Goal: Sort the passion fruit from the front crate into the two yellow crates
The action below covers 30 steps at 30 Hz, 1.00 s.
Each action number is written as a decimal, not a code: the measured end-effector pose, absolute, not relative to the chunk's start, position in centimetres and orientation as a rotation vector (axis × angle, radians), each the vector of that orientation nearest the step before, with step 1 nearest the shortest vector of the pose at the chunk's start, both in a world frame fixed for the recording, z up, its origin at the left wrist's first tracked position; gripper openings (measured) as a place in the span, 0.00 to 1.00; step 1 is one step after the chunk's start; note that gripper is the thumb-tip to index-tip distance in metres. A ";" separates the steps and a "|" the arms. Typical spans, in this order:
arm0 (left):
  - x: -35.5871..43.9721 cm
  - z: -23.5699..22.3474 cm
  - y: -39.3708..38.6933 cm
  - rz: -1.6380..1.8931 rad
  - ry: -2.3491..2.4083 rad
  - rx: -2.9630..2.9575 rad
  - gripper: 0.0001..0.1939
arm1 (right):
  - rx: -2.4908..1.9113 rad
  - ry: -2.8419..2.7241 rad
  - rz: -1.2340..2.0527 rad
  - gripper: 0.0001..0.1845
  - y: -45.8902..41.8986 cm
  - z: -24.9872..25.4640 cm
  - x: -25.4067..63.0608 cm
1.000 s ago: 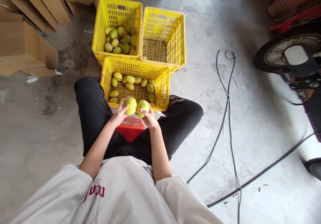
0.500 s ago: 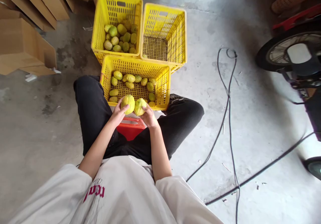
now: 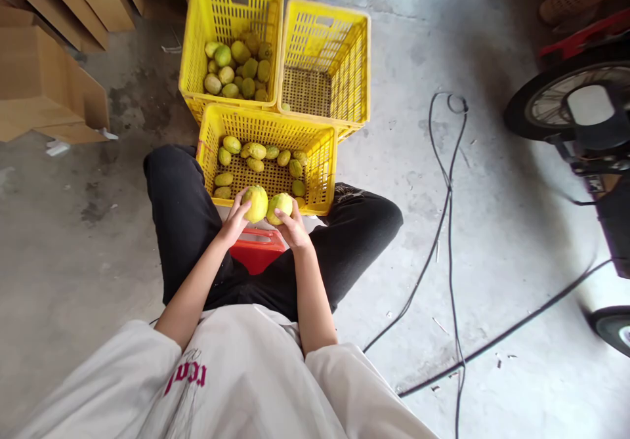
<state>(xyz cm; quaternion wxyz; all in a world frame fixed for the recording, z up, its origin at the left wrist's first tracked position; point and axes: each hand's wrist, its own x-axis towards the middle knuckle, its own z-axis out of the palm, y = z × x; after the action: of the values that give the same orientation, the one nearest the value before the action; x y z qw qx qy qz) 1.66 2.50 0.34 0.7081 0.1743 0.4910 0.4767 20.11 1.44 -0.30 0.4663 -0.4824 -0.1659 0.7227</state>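
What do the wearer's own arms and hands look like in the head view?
Loose, off-white sleeves, plain as far as they show, reach about the elbows; the forearms below are bare. The left hand and right hand are ungloved, with no watch or cable visible. The matching shirt has magenta lettering.

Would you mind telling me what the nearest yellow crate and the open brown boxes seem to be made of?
Nearest yellow crate: probably moulded plastic, fairly smooth, judging by its regular slots and colour running throughout.

Brown boxes: most likely cardboard with a matt, uncoated finish, judging by their plain tan faces and folded flaps.
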 end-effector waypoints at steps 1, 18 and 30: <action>1.7 0.3 2.5 1.050 1.077 0.371 0.28 | -1.192 -0.412 1.768 0.41 1.5 -0.3 20.1; 0.9 -1.3 2.7 1.065 1.130 0.455 0.39 | -1.128 -0.428 1.839 0.29 1.7 -0.4 20.1; 1.1 -0.7 2.4 1.022 1.056 0.314 0.24 | -1.182 -0.423 1.764 0.36 1.6 -0.1 20.3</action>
<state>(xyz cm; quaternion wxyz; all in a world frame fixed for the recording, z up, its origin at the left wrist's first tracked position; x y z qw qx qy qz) 1.10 2.45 -0.71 0.7307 0.1428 0.4797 0.4644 20.32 1.63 -0.08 0.4690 -0.4823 -0.1725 0.7195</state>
